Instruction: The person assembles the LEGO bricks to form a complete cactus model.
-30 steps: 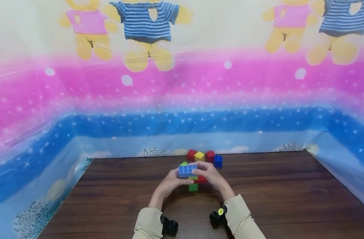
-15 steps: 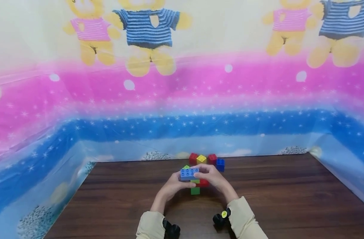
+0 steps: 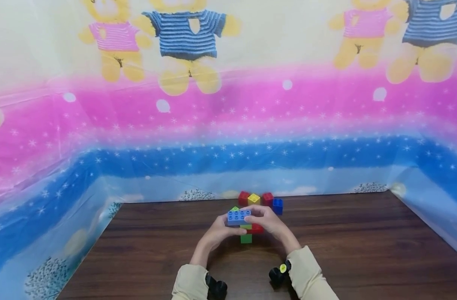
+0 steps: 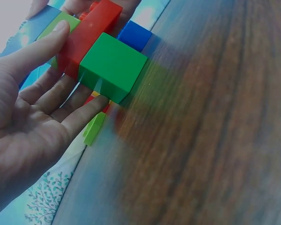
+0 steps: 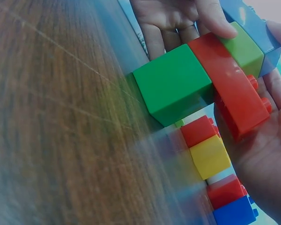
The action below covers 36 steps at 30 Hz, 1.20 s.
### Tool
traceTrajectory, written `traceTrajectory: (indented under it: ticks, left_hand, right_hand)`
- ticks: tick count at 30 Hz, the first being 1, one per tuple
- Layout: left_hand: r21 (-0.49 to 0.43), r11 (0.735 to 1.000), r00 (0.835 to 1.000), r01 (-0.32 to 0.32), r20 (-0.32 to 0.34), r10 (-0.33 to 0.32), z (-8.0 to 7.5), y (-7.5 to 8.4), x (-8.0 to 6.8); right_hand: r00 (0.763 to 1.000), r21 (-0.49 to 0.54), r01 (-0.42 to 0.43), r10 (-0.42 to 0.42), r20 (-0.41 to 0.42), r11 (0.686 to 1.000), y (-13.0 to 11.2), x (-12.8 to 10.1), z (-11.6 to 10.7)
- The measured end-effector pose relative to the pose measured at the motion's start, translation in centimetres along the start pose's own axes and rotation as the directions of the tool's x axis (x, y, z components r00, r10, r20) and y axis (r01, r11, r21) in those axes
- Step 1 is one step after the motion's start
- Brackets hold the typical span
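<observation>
Holding a block stack (image 3: 245, 227) above the table (image 3: 363, 250), left hand (image 3: 217, 231) at 9 o'clock, right hand (image 3: 271, 223) at 3, fingers curled around it; loose bricks (image 3: 261, 200) at 12.

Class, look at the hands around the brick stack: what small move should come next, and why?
Probably press the light blue studded plastic brick down firmly. It sits on top of the stack, above the long red brick and the dark green cube brick, while the left hand and right hand steady both sides.
</observation>
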<state>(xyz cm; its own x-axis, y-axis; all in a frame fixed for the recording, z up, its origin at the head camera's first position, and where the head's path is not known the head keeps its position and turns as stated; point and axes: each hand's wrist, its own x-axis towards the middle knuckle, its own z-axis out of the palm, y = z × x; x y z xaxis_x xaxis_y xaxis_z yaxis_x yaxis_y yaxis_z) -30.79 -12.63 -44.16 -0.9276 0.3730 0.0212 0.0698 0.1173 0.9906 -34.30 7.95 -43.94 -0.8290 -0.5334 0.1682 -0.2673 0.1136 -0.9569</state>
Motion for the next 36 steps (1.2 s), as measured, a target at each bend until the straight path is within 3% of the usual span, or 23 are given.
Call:
traceTrajectory:
  ticks: [36]
  left_hand:
    - [0.005,1.0,1.0,-0.007,0.003,0.007,-0.13,-0.01,-0.08]
  right_hand:
    - [0.999,0.105,-0.024,0.021,0.031,0.994,0.08,-0.05,-0.09]
